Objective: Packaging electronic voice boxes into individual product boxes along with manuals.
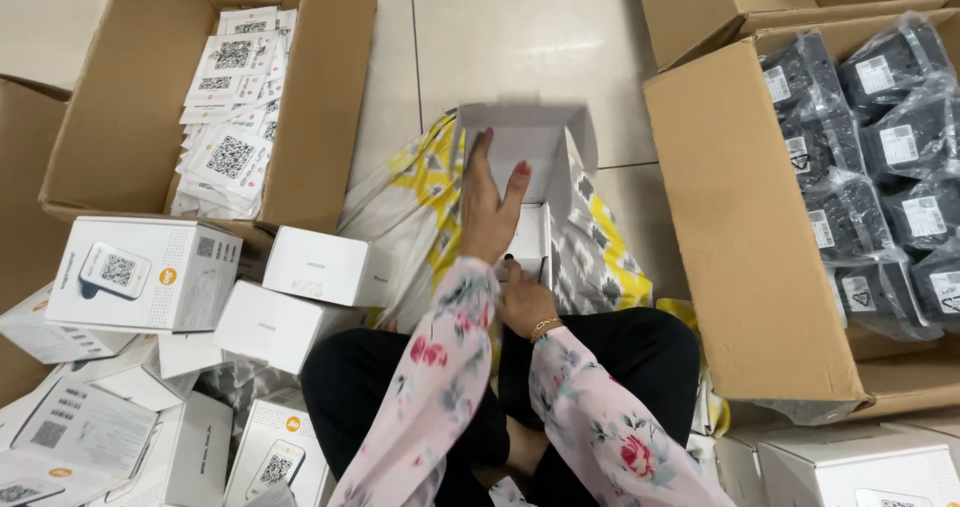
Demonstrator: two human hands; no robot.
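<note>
Cardboard is what your hands work on in the head view: a small white box (527, 172) stands open in the middle of the scene, just beyond your crossed legs, over a yellow-and-grey patterned cloth (420, 202). Your left hand (490, 207) reaches up with fingers spread flat against the near left side of the raised lid, pressing it, not clenched. Your right hand (525, 297) sits lower, at the near edge of the box body, fingers curled around that edge; how firmly they grip you cannot tell from here.

The box looks light and thin-walled, stiff along its folds but easy to dent on the flat panels, so you would do best to hold it by the corners and folded edges. The smooth white surface may slip under bare fingers.

To the far left, a large brown carton (110, 117) holds stacked white leaflets (232, 117). Near left, more white boxes (145, 272) lie piled. To the right, another brown carton (740, 267) holds dark devices in clear plastic bags (880, 157).
</note>
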